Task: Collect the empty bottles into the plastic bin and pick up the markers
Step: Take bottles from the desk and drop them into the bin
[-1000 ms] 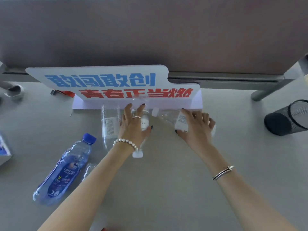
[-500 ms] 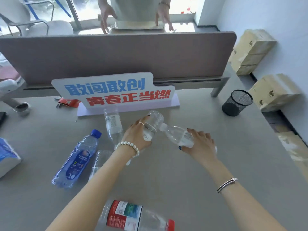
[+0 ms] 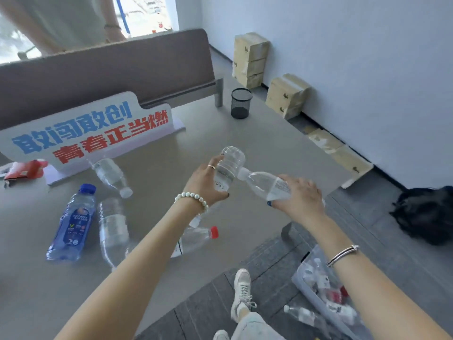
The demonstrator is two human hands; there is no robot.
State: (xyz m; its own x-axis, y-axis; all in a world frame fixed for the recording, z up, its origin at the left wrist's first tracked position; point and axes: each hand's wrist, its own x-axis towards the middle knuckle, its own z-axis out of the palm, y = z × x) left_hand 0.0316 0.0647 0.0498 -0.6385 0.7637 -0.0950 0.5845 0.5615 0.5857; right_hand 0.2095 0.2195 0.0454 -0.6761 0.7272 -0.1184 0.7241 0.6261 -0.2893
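My left hand grips a clear empty bottle lifted above the grey desk. My right hand grips a second clear bottle with a white cap, its cap touching the first bottle. On the desk lie a blue-labelled bottle, two clear bottles and a red-capped bottle partly hidden by my left forearm. The clear plastic bin stands on the floor at lower right with several bottles inside. No markers are visible.
A white sign with blue and red characters stands at the back of the desk before a brown divider. A black mesh cup stands at the far right corner. Cardboard boxes line the wall; a black bag lies on the floor.
Both hands have lifted their bottles off the desk and swung right toward the desk's edge. The view has turned right and down, bringing the floor and bin into sight.
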